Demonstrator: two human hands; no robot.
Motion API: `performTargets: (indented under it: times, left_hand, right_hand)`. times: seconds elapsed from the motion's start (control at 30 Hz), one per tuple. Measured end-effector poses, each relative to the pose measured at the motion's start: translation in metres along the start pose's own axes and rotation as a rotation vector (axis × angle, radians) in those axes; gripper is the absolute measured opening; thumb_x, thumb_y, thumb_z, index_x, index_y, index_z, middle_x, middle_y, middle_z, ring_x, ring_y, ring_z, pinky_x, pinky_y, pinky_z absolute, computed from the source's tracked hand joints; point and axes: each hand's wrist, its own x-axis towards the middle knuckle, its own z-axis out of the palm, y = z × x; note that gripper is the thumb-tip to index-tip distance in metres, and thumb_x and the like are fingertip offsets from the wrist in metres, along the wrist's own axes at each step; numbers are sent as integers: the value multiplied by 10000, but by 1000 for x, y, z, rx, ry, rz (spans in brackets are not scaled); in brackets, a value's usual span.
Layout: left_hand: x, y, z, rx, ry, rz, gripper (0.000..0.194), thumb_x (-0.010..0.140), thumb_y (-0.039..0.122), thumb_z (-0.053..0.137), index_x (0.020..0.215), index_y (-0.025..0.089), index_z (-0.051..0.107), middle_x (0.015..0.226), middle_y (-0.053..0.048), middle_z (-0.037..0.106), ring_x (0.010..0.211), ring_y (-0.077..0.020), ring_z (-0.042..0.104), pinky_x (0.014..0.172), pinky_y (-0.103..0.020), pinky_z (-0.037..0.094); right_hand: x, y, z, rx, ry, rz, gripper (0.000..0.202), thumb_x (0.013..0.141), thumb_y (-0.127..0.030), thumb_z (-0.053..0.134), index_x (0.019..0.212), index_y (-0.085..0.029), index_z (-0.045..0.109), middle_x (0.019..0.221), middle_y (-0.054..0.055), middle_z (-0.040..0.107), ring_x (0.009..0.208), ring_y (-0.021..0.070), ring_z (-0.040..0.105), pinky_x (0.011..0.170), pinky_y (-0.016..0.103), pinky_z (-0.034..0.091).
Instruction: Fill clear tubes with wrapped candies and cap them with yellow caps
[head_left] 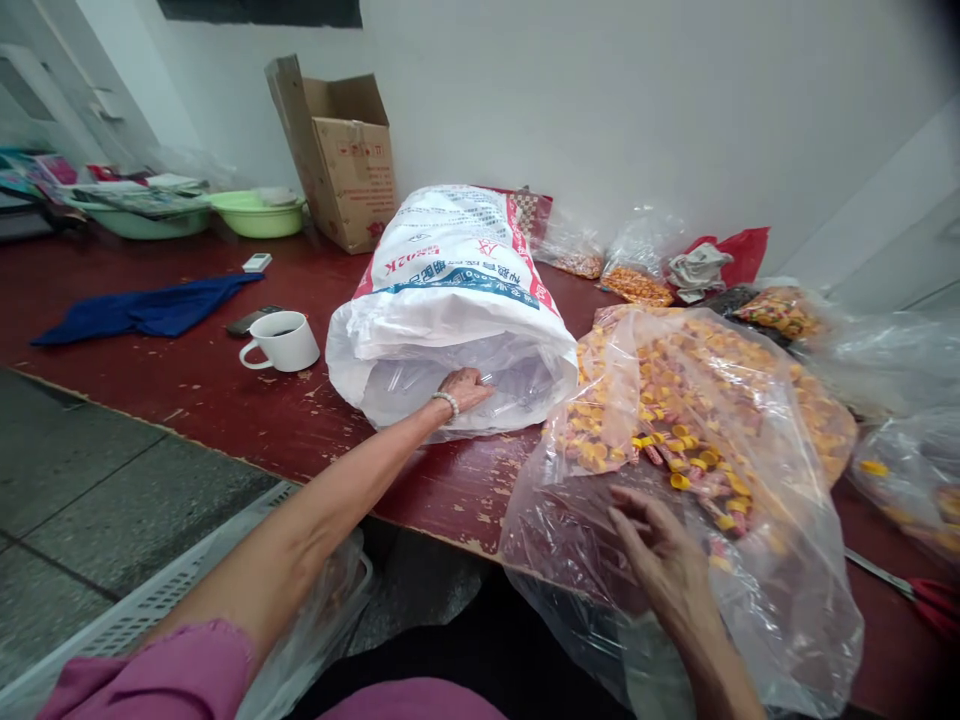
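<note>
A large white woven sack (450, 235) with red and blue print lies on its side, its mouth facing me. My left hand (466, 388), with a beaded bracelet at the wrist, reaches into that mouth with its fingers curled. Clear, shiny plastic shows inside the sack around the hand; what the fingers hold is hidden. To the right, a big clear plastic bag (592, 530) lies open, its edge hanging over the table's front. Many small pink pieces with yellow caps (701, 465) fill it. Just above the bag's near part is my right hand (660, 550), fingers apart and holding nothing.
On the dark red table (300, 425) stand a white mug (289, 345), a blue cloth (146, 308), a cardboard box (356, 180) and green basins (259, 215). Filled bags (637, 285) line the wall. Red-handled scissors (926, 597) lie far right. A white crate (172, 590) sits below.
</note>
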Motion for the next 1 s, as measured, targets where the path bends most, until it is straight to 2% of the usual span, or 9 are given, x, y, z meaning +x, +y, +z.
performTargets:
  times: [0.07, 0.13, 0.27, 0.33, 0.43, 0.6, 0.7, 0.8, 1.0]
  left_hand:
    - [1, 1, 1, -33, 0, 37, 215, 724, 280, 553, 870, 190, 684, 816, -41, 676, 770, -177, 587, 687, -240, 425]
    - [1, -1, 0, -52, -11, 60, 244, 710, 227, 548, 908, 207, 690, 859, -31, 679, 794, -170, 586, 708, -239, 424]
    - [1, -6, 0, -47, -69, 13, 254, 725, 352, 547, 800, 160, 695, 760, -61, 665, 705, -186, 577, 634, -257, 414]
    - [2, -6, 2, -42, -122, 2, 307, 703, 433, 567, 701, 148, 680, 670, -60, 637, 642, -185, 560, 593, -260, 395]
    - [3, -6, 4, -57, -202, 25, 300, 658, 444, 612, 655, 148, 663, 597, -31, 602, 582, -161, 531, 553, -244, 365]
    - [-5, -13, -4, -124, -293, 76, 224, 656, 366, 630, 711, 153, 672, 623, 1, 612, 603, -138, 526, 533, -213, 345]
    - [-15, -17, -13, -167, -317, 118, 172, 650, 310, 641, 729, 161, 669, 640, 13, 606, 632, -133, 521, 548, -203, 338]
    - [-27, -18, -19, -208, -322, 161, 155, 590, 219, 675, 736, 167, 669, 636, 23, 585, 644, -131, 508, 578, -203, 333]
    - [-59, -20, -17, -361, -304, 182, 218, 590, 181, 656, 806, 151, 645, 645, 32, 532, 648, -128, 475, 616, -223, 345]
  right_hand:
    - [25, 16, 1, -157, 80, -63, 343, 836, -378, 495, 1075, -167, 623, 1014, 106, 666, 775, 201, 653, 695, 365, 545]
    - [47, 27, 6, -241, 89, -131, 336, 826, -348, 470, 1051, -163, 636, 1025, 112, 664, 835, 221, 641, 745, 403, 527]
    - [69, 29, 26, -257, 38, -207, 319, 827, -333, 469, 1038, -168, 643, 1002, 110, 652, 918, 244, 618, 798, 427, 502]
    - [68, 24, 34, -263, 25, -239, 314, 835, -340, 476, 1044, -168, 636, 1040, 122, 634, 970, 257, 601, 825, 439, 492]
    - [57, 18, 38, -273, 21, -275, 319, 827, -345, 502, 1067, -164, 611, 1127, 139, 588, 1059, 276, 558, 878, 458, 469]
    - [29, 22, 26, -331, -4, -237, 313, 834, -394, 528, 1061, -182, 562, 979, 93, 598, 871, 230, 604, 763, 395, 510]
    - [18, 31, 22, -372, 21, -265, 315, 854, -384, 495, 1087, -179, 549, 994, 94, 620, 879, 231, 611, 777, 395, 505]
    - [15, 37, 22, -469, 38, -289, 301, 867, -380, 446, 1032, -167, 579, 891, 93, 661, 819, 260, 607, 748, 427, 496]
    - [18, 33, 23, -479, 18, -244, 323, 830, -305, 450, 1068, -120, 568, 953, 145, 641, 881, 286, 581, 785, 434, 478]
